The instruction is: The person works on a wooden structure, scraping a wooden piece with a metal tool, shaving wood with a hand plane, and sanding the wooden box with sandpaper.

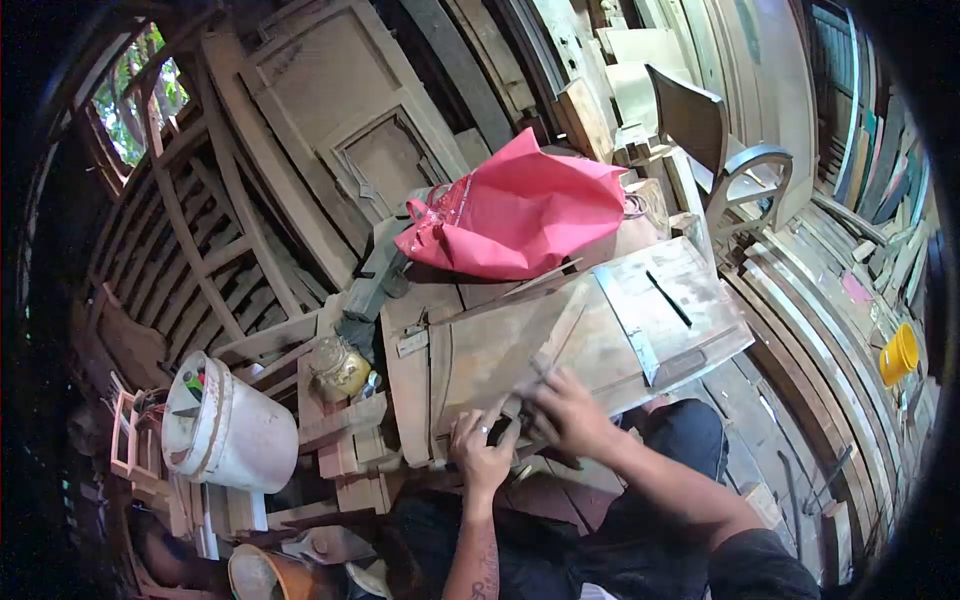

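A pale wooden board [500, 350] lies across the workbench in front of me. My left hand [485, 447] is at the board's near edge, fingers curled against a small dark piece I cannot identify. Beside it, my right hand [572, 415] is slightly blurred, its fingers bent around something hidden. A narrow wooden strip [567, 325] slants over the board, its near end by my right fingers. Farther right, a light bluish flat strip [625, 325] crosses the board. A thin black item or slot [668, 299] shows beyond it.
A pink-red bag [520, 215] sits behind the board. On the left are a jar [338, 368] and a white bucket [230, 425]. An orange-rimmed container [270, 577] stands lower left. A chair [715, 140], stacked planks [810, 350] and a yellow bucket [899, 355] are at right.
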A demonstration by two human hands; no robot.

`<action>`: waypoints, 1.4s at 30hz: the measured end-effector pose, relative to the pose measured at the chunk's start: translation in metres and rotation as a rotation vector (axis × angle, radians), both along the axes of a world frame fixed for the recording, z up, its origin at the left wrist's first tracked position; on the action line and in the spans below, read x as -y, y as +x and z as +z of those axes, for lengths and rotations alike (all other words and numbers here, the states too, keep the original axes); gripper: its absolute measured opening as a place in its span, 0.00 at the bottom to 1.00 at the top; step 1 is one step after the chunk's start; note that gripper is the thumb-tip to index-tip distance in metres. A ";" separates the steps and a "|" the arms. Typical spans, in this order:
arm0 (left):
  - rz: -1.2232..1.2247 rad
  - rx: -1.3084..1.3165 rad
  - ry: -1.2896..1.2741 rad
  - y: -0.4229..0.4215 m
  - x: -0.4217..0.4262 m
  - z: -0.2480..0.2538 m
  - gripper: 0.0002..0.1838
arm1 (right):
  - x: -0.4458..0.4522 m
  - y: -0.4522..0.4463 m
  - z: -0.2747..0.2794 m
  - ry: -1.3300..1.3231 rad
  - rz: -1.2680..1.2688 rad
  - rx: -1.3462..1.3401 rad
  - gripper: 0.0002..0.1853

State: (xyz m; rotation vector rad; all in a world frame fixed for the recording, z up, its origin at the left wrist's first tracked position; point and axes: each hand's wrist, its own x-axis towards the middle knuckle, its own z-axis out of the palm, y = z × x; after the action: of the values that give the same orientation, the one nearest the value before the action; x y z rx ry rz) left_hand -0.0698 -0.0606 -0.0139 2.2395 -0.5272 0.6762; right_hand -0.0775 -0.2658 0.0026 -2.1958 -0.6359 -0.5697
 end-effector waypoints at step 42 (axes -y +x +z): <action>0.134 -0.045 0.232 0.013 0.036 -0.001 0.16 | 0.009 0.008 0.004 0.079 -0.218 -0.056 0.24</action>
State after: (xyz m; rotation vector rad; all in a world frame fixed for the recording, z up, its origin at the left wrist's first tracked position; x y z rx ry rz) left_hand -0.0571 -0.0968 -0.0153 2.5196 -0.4553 0.6589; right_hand -0.0693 -0.2752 0.0065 -2.2119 -0.3410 -0.6319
